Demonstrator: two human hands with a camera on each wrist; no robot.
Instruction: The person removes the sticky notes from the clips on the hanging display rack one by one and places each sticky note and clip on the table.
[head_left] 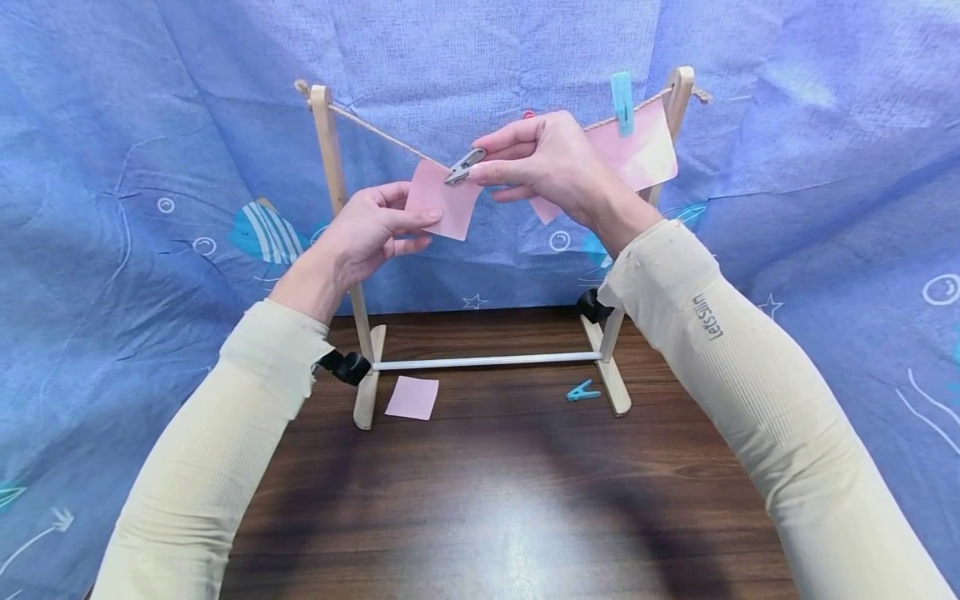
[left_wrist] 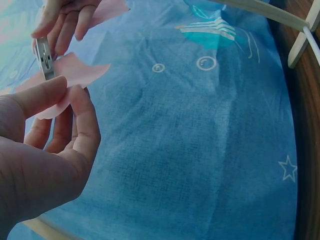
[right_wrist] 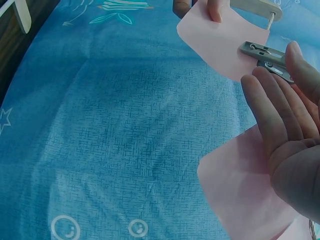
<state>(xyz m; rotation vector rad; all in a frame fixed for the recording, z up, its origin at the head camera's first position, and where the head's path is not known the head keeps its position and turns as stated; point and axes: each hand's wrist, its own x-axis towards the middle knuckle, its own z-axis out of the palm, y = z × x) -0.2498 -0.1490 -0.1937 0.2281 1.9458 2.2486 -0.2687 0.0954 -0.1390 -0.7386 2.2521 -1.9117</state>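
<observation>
My left hand point(head_left: 367, 229) pinches a pink paper square point(head_left: 442, 200) by its lower left part, thumb in front and fingers behind. The paper's top edge is up at the twine point(head_left: 382, 133). With thumb and fingers my right hand point(head_left: 551, 162) pinches a grey clothespin point(head_left: 465, 167), whose jaws are at the paper's top edge. In the right wrist view the clothespin point(right_wrist: 265, 54) lies across the paper's edge. More pink paper point(head_left: 637, 154) hangs from the twine at the right under a blue clothespin point(head_left: 622, 104); a red clip point(head_left: 528, 114) is mostly hidden behind my right hand.
A wooden stand with a left post point(head_left: 327, 150) and right post point(head_left: 678, 100) carries the twine; a white rod point(head_left: 487, 362) joins its feet. On the brown table point(head_left: 480, 467) lie a pink paper square point(head_left: 412, 397) and a blue clothespin point(head_left: 582, 391). Blue cloth point(head_left: 465, 75) hangs behind.
</observation>
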